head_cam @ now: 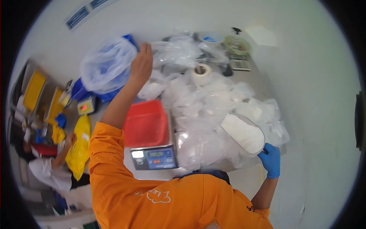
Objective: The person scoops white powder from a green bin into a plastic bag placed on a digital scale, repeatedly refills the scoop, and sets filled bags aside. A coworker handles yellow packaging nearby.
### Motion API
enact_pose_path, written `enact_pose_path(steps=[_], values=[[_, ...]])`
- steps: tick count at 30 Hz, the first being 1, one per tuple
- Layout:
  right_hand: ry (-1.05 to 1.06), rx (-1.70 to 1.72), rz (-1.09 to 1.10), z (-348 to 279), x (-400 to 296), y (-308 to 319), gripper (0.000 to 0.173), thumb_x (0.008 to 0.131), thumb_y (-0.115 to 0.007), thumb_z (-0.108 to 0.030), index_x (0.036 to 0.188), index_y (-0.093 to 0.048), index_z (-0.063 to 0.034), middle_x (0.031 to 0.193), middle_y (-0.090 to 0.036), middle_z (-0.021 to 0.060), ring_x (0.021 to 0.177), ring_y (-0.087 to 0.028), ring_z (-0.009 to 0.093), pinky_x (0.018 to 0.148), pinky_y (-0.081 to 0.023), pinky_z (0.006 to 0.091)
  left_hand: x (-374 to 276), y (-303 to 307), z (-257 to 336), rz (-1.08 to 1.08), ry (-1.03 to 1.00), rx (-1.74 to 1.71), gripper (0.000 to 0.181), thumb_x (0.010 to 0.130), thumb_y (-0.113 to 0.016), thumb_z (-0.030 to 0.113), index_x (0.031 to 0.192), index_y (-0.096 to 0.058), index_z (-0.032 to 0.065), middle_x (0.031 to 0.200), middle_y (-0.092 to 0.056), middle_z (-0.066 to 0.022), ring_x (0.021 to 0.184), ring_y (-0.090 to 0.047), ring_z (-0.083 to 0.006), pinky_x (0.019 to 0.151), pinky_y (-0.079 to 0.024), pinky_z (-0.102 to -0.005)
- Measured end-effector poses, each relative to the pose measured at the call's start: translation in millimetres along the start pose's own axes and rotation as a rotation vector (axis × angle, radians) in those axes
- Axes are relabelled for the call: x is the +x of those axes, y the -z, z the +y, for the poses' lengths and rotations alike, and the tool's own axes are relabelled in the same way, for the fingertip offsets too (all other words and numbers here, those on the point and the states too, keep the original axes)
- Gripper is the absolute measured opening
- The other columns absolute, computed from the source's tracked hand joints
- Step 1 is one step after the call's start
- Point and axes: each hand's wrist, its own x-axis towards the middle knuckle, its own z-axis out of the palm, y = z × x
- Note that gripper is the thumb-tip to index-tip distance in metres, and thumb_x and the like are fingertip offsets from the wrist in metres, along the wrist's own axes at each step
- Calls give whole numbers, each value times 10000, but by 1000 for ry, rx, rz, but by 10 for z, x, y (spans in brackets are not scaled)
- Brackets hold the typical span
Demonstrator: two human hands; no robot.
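My right hand (pixel 269 161), in a blue glove, grips the handle end of a metal scoop (pixel 243 133) heaped with white powder, over the right part of the filled clear plastic bags (pixel 203 114). Bare and raised, my left hand (pixel 142 63) touches or is close beside the thin clear plastic bags (pixel 177 50) at the back; whether its fingers grip the plastic cannot be told. Below my left forearm, a red plastic tray (pixel 145 124) rests on a digital scale (pixel 154 157). A roll (pixel 201 72), apparently of tape or film, lies among the bags.
A large container lined with translucent plastic (pixel 107 67) stands behind my left arm. At the back right are a calculator (pixel 240 62), a spray bottle (pixel 236 40) and a bowl (pixel 211 37). A co-worker (pixel 51 173) handles a yellow bag (pixel 78 148) at the left, near a smaller scale (pixel 86 106).
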Motion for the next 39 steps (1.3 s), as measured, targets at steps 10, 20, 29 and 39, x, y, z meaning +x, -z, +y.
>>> enact_pose_path(steps=[10, 20, 29, 39], values=[[554, -170, -211, -2234, 855, -1544, 274, 852, -743, -384, 874, -771, -112, 811, -722, 174, 759, -704, 387, 675, -553, 446, -1965, 1389, 93, -526, 116, -619, 825, 762, -613, -49, 1543, -352, -8, 1615, -355, -209, 1143, -642, -448, 862, -572, -509], [796, -799, -307, -3650, 1152, -2342, 128, 783, -701, -181, 826, -789, -98, 849, -759, 160, 794, -757, 322, 698, -591, 448, -2903, 1058, -437, -349, 569, -743, 803, 765, -687, 60, 1524, -434, -7, 1561, -447, -210, 1374, -514, -386, 1108, -468, -416], [741, -839, -416, -3772, 1169, -2602, 210, 801, -718, -280, 873, -795, -98, 884, -761, 163, 825, -753, 336, 715, -592, 452, -3213, 890, -656, -354, 597, -684, 779, 792, -704, 125, 1514, -449, -17, 1562, -448, -201, 1331, -557, -354, 1088, -481, -415], [591, -488, -466, -3044, 1056, -2319, 341, 819, -753, -435, 890, -778, -103, 917, -740, 165, 834, -706, 371, 765, -554, 473, -3148, 1182, -768, -334, 605, -711, 599, 818, -768, 173, 1383, -598, 68, 1457, -531, -139, 675, -711, -217, 712, -586, -365]])
